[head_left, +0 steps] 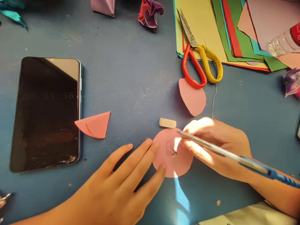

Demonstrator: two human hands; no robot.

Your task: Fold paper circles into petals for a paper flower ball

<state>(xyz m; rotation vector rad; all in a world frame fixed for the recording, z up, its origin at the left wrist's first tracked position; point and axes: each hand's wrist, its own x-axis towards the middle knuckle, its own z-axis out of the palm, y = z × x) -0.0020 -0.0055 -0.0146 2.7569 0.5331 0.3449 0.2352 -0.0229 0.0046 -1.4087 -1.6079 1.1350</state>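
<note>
My left hand lies flat on the blue table, fingers apart, its fingertips pressing the left edge of a pink paper circle. My right hand grips a pen with a blue grip, its tip hidden at the circle, where a small drawn mark shows. A small eraser lies just above the circle. A second rounded pink paper piece lies further up. A folded pink triangle rests to the left.
A dark phone lies at the left. Red-and-yellow scissors rest on a stack of coloured paper sheets at the top right. Folded paper flowers sit at the top edge. A bottle lies at the right.
</note>
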